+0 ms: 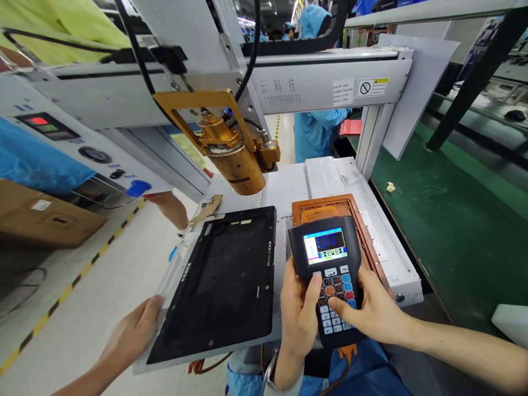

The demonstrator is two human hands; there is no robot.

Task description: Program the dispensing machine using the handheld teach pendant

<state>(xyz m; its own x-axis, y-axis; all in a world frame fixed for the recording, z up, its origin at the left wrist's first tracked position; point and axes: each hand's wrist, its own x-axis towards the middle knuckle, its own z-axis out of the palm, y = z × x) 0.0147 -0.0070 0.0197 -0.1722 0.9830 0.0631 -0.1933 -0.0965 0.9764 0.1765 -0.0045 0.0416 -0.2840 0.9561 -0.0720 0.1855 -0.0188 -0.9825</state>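
Note:
My left hand [297, 313] is wrapped round the left side of a black handheld control pendant [295, 242], its thumb at the keys. My right hand [369, 305] grips the other side, with the thumb across the keypad. The lit screen shows blue outlines on black. Left of the pendant lies a black rectangular fixture [218, 275] with a recessed middle. An orange-brown fixture [358, 220] lies behind and partly under the pendant in view. Another person's hand [134, 330], it seems, touches the black fixture's left side.
Above the fixtures hangs a gold-coloured cylindrical machine head [237, 165] on a white gantry [313, 82]. A control panel [78, 137] with a gauge stands at left. Another person's hand [171, 209] is beside the machine bed. A cardboard box [45, 214] sits on the floor.

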